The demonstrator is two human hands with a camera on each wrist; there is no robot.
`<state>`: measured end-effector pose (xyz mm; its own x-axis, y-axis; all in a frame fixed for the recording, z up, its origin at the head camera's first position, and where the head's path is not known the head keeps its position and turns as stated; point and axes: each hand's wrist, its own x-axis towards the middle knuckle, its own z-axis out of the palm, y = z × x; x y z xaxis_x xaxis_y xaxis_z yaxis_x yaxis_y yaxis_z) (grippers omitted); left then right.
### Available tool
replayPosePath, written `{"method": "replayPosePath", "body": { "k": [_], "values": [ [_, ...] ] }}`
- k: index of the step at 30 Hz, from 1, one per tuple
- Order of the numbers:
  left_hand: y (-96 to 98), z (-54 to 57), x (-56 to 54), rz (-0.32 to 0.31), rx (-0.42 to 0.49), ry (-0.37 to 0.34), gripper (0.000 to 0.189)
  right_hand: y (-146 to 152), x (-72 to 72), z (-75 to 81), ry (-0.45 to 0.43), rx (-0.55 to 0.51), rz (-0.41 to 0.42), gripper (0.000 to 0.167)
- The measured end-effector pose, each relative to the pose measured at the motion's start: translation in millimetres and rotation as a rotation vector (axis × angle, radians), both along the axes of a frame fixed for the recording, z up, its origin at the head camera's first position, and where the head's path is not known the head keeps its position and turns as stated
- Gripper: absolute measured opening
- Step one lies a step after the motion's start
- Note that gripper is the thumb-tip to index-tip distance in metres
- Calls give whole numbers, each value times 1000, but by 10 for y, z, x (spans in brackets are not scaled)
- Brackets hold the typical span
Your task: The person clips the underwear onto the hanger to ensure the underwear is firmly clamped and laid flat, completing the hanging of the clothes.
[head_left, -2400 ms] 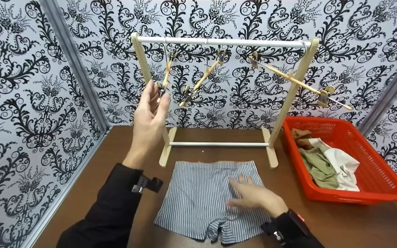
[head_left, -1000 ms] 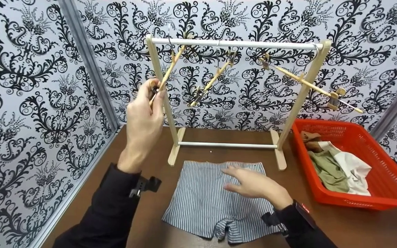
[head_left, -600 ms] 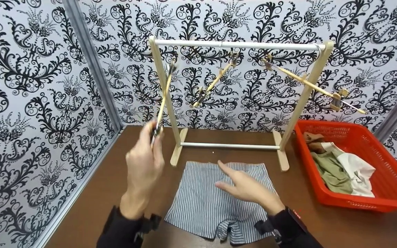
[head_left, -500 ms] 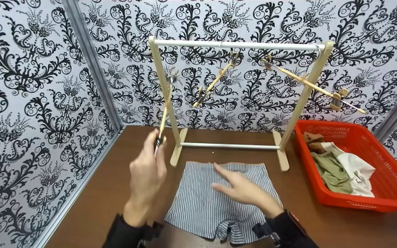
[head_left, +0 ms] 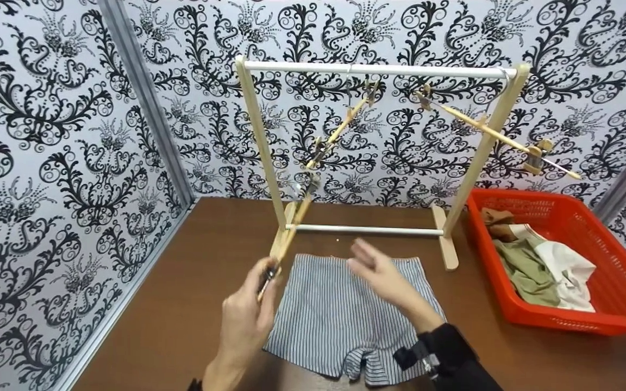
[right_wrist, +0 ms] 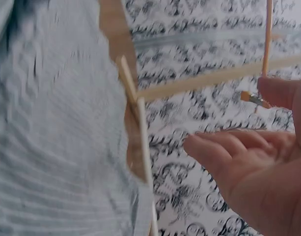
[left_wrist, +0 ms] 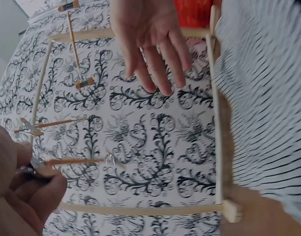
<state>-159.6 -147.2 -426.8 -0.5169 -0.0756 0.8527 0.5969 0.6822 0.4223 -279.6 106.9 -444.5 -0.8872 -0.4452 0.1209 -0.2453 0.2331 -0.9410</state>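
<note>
The left hand (head_left: pixel 245 320) has its grip closed around the near end of a slim, pale wooden clip hanger (head_left: pixel 299 214), with thumb and fingers pinching it at a small dark-and-wood clip (head_left: pixel 270 271). The hanger is in the air, off the rail and slanting away from the hand, its far end blurred in front of the lower left part of a pale wooden garment rack with a white top rail (head_left: pixel 427 69). The right hand (head_left: pixel 386 277) has a released grip: its fingers are extended and it holds nothing, raised above the waistband side of a pair of blue-grey and white striped fabric shorts (head_left: pixel 329 309). The shorts lie spread on a brown wood-toned table (head_left: pixel 182 288) in front of the rack, waistband towards it, with the cloth bunched between the legs. Two more wooden clip hangers hang from the rail, one left of its middle (head_left: pixel 340 130) and one by the right-hand post (head_left: pixel 487 128). Right of the rack stands a red plastic basket with perforated sides (head_left: pixel 563 315), holding crumpled olive-green (head_left: pixel 525 271), white (head_left: pixel 563 271) and brown (head_left: pixel 498 217) cloth. Behind everything is a white wall covering with black scrollwork (head_left: pixel 378 27).
</note>
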Motion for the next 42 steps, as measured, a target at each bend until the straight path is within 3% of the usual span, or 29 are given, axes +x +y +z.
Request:
{"method": "replayPosePath", "body": {
  "k": [3,6,13,18,23,30,34,37,39,42],
  "values": [
    [-52,-61,9,-169,33,-38,39,101,-153,-26,23,-39,-81,75],
    [-116,-93,1,-330,79,-120,38,194,-246,-24,18,-56,-123,77],
    [-223,-154,-64,-608,239,-438,27,416,-313,-75,-15,-149,-107,60],
    [-285,-190,-231,-790,388,-613,32,583,-323,-102,-20,-175,-164,64],
    [-363,-230,-468,-908,427,-762,36,779,-321,-67,-42,-217,-187,62],
    [-436,-351,-783,-965,534,-956,40,1022,-286,-54,-148,-135,-12,52],
    [-401,-372,-997,-977,638,-1035,43,1096,-320,-68,-215,-162,-5,44],
    [-322,-355,-1166,-905,723,-1052,40,1125,-386,-85,-250,-192,-32,39],
    [-261,-347,-1263,-825,754,-1052,37,1141,-441,-110,-273,-203,-63,35],
    [-165,-357,-1388,-704,713,-1059,35,1180,-520,-161,-283,-186,-84,32]
  ]
}}
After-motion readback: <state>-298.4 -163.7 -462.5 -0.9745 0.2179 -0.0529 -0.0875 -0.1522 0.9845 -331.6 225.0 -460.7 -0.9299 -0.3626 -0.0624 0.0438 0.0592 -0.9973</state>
